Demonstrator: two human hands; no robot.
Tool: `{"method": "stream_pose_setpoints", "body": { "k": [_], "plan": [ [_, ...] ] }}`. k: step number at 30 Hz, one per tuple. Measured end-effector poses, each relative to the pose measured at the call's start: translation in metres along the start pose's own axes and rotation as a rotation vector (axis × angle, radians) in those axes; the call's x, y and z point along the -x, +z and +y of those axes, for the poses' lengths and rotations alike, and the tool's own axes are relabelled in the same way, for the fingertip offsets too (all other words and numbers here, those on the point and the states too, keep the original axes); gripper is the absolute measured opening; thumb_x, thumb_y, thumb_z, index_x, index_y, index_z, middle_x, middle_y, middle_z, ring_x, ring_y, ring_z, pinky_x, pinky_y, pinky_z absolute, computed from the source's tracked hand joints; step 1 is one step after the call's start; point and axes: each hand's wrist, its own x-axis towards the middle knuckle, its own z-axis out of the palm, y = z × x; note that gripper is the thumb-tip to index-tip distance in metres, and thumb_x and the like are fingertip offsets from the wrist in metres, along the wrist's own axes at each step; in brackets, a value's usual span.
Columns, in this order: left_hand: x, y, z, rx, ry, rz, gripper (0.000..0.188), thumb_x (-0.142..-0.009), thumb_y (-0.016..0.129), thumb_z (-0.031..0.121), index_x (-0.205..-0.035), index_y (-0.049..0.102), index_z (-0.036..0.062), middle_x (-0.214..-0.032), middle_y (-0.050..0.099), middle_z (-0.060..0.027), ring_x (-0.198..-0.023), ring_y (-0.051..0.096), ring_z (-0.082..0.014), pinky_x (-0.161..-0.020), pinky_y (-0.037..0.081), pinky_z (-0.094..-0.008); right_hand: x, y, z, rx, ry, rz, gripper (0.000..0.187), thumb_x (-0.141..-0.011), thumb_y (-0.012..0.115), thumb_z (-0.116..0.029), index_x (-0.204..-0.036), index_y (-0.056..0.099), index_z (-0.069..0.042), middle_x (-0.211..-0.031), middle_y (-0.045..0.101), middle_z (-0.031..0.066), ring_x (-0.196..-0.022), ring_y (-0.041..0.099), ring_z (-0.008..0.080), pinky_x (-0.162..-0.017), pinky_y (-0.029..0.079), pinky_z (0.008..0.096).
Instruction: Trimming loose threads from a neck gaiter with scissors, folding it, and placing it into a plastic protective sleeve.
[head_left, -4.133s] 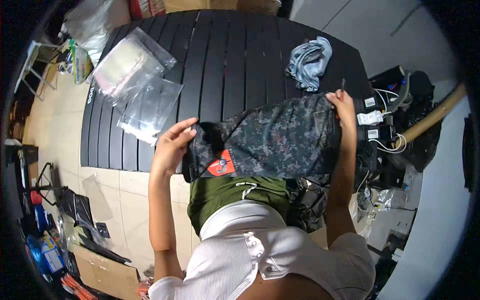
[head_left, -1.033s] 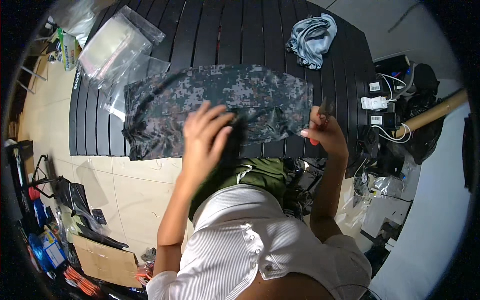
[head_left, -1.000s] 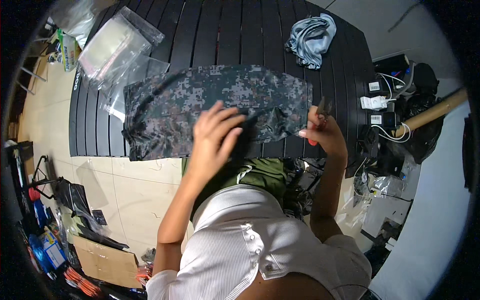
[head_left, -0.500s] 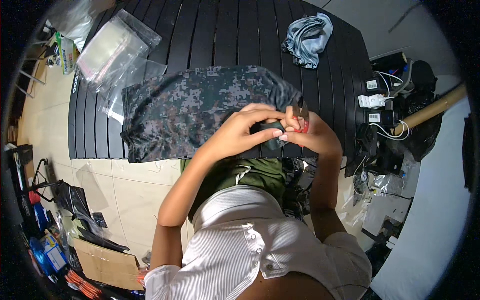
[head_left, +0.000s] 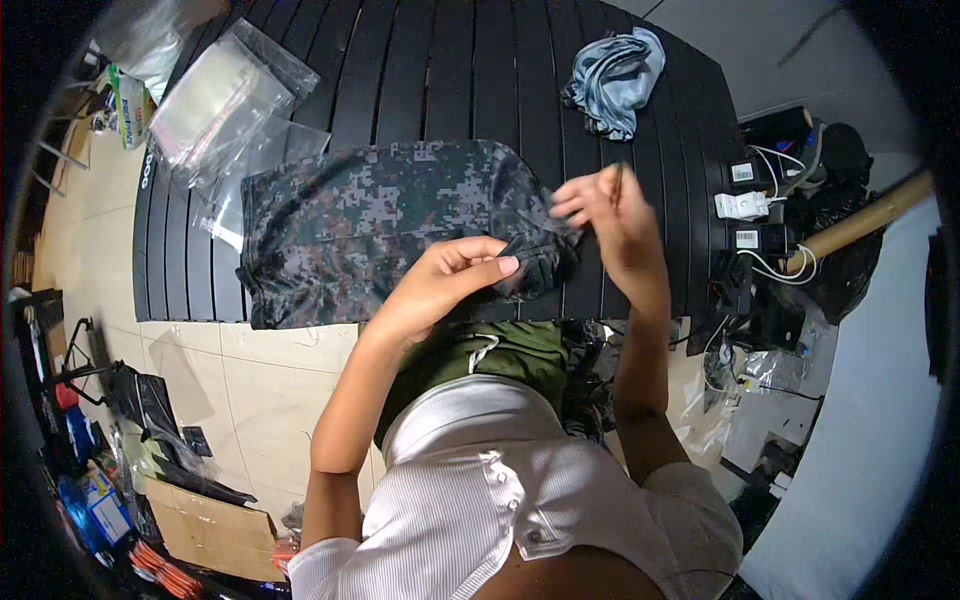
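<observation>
A garment piece of dark pixel-camouflage cloth [head_left: 370, 220] lies flat on the black slatted table, its right end bunched and narrowed. My left hand [head_left: 450, 280] pinches a fold of that end near the table's front edge, thumb on top. Just right of the cloth, my right hand [head_left: 622, 225] is raised and smeared by motion, its fingers partly stretched toward the cloth's tip. A small dark tool, apparently thread snips [head_left: 617, 185], shows along that hand; its red handle is mostly hidden now.
Clear plastic bags [head_left: 215, 110] are piled at the table's far left. A crumpled blue-grey cloth [head_left: 617, 80] sits at the far right. White chargers with cables [head_left: 742, 205] and a cardboard tube [head_left: 865, 222] are beyond the right edge. Flattened cardboard [head_left: 215, 525] lies on the floor at left.
My hands have parted: the right moved up and away from the cloth, carrying the snips, while the left shifted slightly left and keeps its pinch. The cloth's right end has come down flatter.
</observation>
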Motion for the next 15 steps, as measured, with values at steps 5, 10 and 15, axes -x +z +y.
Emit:
{"method": "stream_pose_setpoints", "body": {
  "k": [5, 10, 15],
  "plan": [
    [0.008, 0.001, 0.006, -0.025, 0.094, 0.078, 0.023, -0.088, 0.056, 0.021, -0.091, 0.064, -0.0011, -0.078, 0.059, 0.0040, -0.071, 0.050, -0.0014, -0.065, 0.041, -0.0166, 0.028, -0.010, -0.015, 0.542, -0.114, 0.166, 0.020, -0.089, 0.046, -0.024, -0.084, 0.041, -0.005, -0.070, 0.056, 0.0056, -0.060, 0.055, 0.0117, -0.054, 0.043, 0.0257],
    [0.013, 0.006, 0.016, -0.005, 0.072, 0.125, 0.027, -0.090, 0.055, 0.022, -0.085, 0.065, -0.0028, -0.072, 0.059, 0.0040, -0.066, 0.049, -0.0017, -0.061, 0.041, -0.0170, 0.034, -0.005, -0.024, 0.877, -0.351, -0.120, 0.033, -0.070, 0.071, -0.027, -0.081, 0.050, -0.006, -0.060, 0.051, 0.0082, -0.052, 0.055, 0.0258, -0.049, 0.042, 0.0287],
    [0.013, 0.010, 0.016, -0.107, 0.136, 0.155, 0.031, -0.090, 0.054, 0.021, -0.073, 0.062, -0.0038, -0.064, 0.054, 0.0060, -0.060, 0.043, -0.0007, -0.054, 0.036, -0.0178, 0.032, -0.001, -0.028, 1.015, -0.313, -0.185, 0.035, -0.069, 0.073, -0.032, -0.075, 0.050, -0.006, -0.058, 0.054, 0.0051, -0.050, 0.057, 0.0234, -0.046, 0.043, 0.0289]
  ]
}}
